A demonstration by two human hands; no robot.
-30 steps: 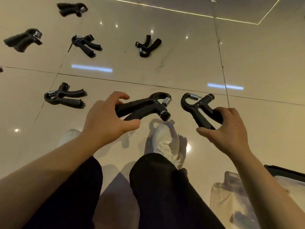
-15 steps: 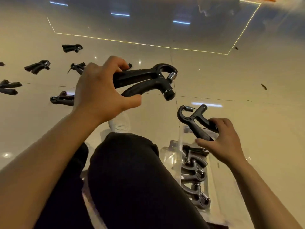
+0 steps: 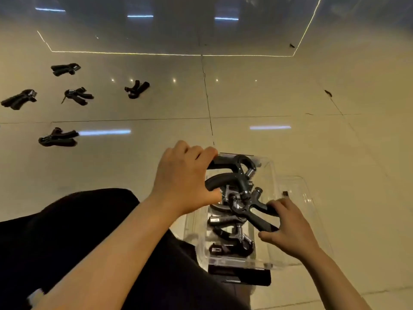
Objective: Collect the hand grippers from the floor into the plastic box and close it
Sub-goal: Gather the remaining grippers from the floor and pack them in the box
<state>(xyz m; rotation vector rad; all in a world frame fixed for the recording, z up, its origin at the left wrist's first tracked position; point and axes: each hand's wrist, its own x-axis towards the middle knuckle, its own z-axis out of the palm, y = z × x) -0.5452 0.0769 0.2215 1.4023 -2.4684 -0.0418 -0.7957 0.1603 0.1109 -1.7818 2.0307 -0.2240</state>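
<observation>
Both hands were curled round hand grippers over the clear plastic box point(image 3: 273, 173): my left hand point(image 3: 185, 186) held the big gripper point(image 3: 232, 175) above the far end, my right hand point(image 3: 290, 229) held a smaller gripper point(image 3: 252, 211) over the middle. Others already lay inside. Five loose grippers point(image 3: 58, 137) remained on the floor toward its far left. I judged that dropping these crosswise could tangle the pile and block the lid.

box lid point(image 3: 297, 189) faint, hands point(image 3: 185, 180) hiding handles
</observation>
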